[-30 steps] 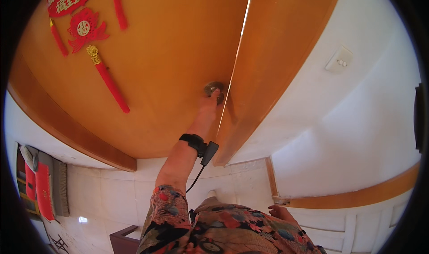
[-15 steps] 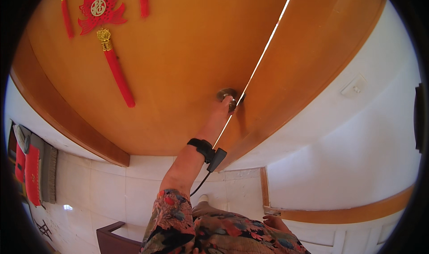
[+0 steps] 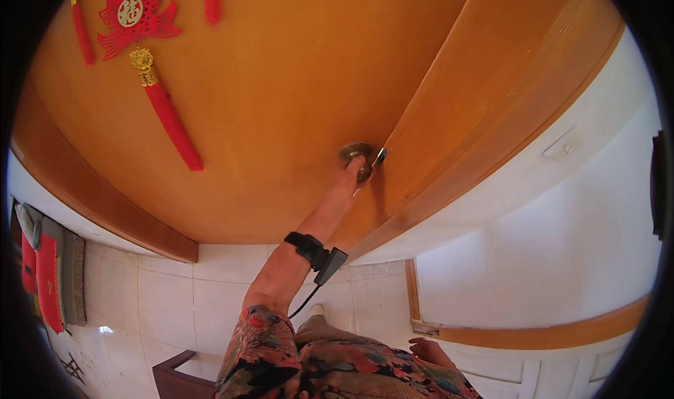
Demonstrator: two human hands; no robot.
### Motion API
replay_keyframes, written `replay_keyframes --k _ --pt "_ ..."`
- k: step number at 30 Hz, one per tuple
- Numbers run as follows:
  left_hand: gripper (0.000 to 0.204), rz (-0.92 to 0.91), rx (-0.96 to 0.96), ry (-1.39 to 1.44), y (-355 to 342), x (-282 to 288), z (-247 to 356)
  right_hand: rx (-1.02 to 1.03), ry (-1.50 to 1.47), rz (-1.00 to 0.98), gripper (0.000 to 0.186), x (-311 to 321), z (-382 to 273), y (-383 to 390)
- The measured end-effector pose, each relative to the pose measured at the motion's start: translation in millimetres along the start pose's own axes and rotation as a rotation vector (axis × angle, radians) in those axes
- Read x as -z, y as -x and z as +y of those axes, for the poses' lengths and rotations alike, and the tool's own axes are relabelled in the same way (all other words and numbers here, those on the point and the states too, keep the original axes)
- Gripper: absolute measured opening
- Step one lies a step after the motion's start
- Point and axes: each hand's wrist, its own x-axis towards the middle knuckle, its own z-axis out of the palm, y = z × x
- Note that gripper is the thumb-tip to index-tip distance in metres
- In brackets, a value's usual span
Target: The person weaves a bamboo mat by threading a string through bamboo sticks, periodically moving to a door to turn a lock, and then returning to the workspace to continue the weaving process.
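Note:
My left hand (image 3: 355,173) is closed around the round metal door knob (image 3: 356,150), its fingers partly hidden behind the wrist. The orange-brown wooden door (image 3: 274,118) stands against its frame, with only a thin line at the edge. Beside the knob, a small metal latch plate (image 3: 380,156) shows on the edge. A black strap with a small box and cable (image 3: 317,255) is on my left forearm. My right hand (image 3: 430,351) hangs low at my right side, holding nothing that I can see, its fingers loosely extended.
Red fish-shaped ornaments with tassels (image 3: 140,16) hang on the door. At right is a white wall with a switch plate (image 3: 563,144). A red and grey covered seat (image 3: 49,273) stands far left, a dark brown furniture edge (image 3: 172,374) near my left. Pale tiles (image 3: 165,294) cover the floor.
The bright gap along the door's edge has closed to a thin line as the door moved into its frame. My left hand keeps its hold on the knob.

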Motion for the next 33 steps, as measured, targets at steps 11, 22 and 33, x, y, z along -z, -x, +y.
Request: replay_keyframes --k 11,22,33 --pt "0.028 -0.022 0.123 0.021 12 4 18 0.074 0.219 0.058 0.026 0 -38 6" --pt "0.029 -0.005 0.292 0.012 3 -7 24 0.274 0.395 0.113 0.026 0 -72 -6" --pt "0.03 0.108 0.235 0.115 -16 0 14 0.156 0.235 0.109 0.028 -31 -16 29"
